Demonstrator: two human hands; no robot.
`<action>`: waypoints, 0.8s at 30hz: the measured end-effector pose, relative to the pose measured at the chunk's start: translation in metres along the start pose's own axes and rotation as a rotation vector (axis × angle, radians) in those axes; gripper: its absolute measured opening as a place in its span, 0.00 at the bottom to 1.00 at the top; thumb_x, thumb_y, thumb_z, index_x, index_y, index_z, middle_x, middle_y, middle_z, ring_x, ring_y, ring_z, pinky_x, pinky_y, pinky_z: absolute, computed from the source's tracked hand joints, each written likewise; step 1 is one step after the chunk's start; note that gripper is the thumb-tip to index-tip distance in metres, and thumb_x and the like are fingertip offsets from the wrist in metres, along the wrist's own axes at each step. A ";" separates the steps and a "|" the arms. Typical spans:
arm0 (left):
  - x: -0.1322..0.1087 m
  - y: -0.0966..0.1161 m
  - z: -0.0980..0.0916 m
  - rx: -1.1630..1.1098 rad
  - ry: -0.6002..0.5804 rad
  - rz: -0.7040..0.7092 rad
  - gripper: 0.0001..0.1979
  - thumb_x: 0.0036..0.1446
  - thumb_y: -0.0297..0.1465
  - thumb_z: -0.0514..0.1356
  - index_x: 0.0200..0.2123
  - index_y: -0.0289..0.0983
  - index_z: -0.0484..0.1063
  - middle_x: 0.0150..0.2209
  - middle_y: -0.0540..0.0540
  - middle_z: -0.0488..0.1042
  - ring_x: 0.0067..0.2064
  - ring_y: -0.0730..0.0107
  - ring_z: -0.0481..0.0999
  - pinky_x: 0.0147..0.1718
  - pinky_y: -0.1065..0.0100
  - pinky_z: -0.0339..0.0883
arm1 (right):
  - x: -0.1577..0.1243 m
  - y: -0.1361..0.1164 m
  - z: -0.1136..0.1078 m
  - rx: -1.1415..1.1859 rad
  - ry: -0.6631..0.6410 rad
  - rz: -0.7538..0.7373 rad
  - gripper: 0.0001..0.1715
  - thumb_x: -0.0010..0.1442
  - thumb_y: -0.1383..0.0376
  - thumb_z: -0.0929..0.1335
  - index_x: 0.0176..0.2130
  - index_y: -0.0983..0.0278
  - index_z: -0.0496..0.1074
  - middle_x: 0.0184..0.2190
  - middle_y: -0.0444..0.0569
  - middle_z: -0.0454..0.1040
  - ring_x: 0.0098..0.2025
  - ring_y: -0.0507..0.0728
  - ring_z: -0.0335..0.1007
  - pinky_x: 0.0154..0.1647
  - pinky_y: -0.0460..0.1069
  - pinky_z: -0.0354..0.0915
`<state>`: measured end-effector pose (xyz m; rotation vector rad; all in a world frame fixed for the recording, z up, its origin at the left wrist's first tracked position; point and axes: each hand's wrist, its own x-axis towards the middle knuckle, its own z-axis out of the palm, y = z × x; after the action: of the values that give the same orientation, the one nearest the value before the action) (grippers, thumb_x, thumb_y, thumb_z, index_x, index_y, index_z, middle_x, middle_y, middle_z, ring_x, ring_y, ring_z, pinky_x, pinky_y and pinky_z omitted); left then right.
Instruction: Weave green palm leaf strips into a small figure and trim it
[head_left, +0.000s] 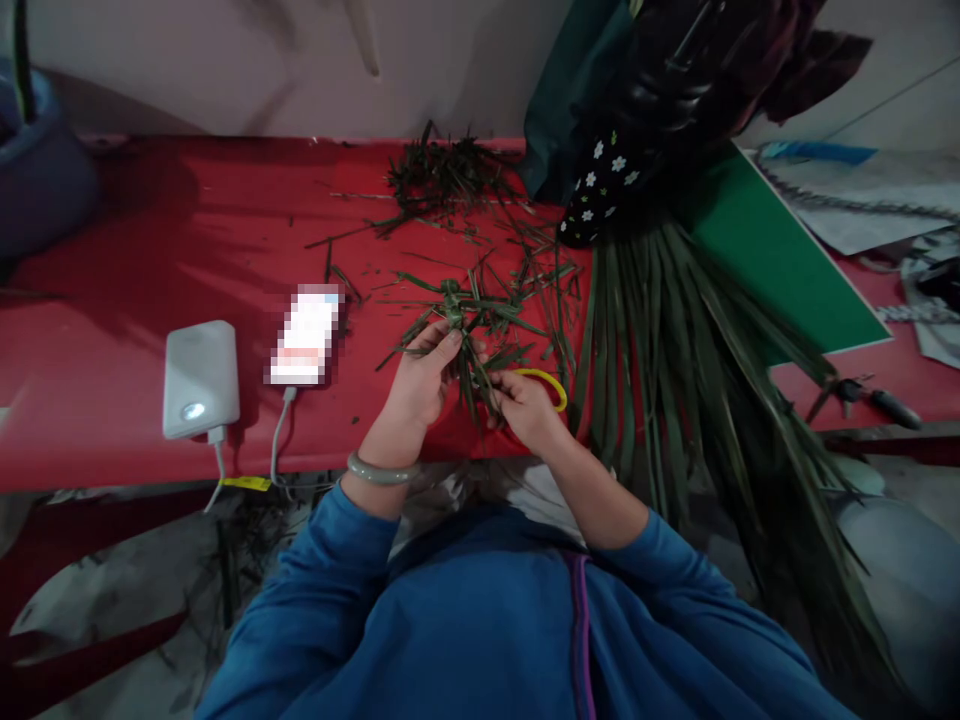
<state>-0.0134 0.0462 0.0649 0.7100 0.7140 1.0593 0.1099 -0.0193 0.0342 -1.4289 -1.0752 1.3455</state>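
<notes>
A small figure woven from green leaf strips (452,300) is pinched between the thumb and fingers of my left hand (424,375), with loose strip ends sticking out to several sides. My right hand (525,405) is closed at the lower ends of the strips, its thumb and forefinger pressed together on one of them. A yellow loop handle (555,388), perhaps of scissors, shows just behind my right hand; the rest of it is hidden. Cut leaf scraps (525,285) lie around both hands.
Long palm leaves (652,350) spread over the red tabletop (150,270) and its front edge at right. A heap of scraps (450,175) lies at the back. At left are a power bank (201,380) and a cabled phone (306,335). Keys (851,392) and a green board (787,270) sit right.
</notes>
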 end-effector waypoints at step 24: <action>-0.003 -0.005 0.007 0.036 0.032 0.022 0.08 0.44 0.31 0.62 0.30 0.36 0.68 0.21 0.52 0.72 0.22 0.77 0.71 0.22 0.73 0.67 | -0.011 -0.003 0.001 -0.320 -0.139 -0.224 0.04 0.51 0.68 0.60 0.25 0.64 0.61 0.21 0.41 0.62 0.25 0.49 0.57 0.27 0.44 0.56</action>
<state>-0.0062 0.0405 0.0653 0.7349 0.7556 1.0820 0.1085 -0.0292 0.0399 -1.4036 -1.5498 1.1601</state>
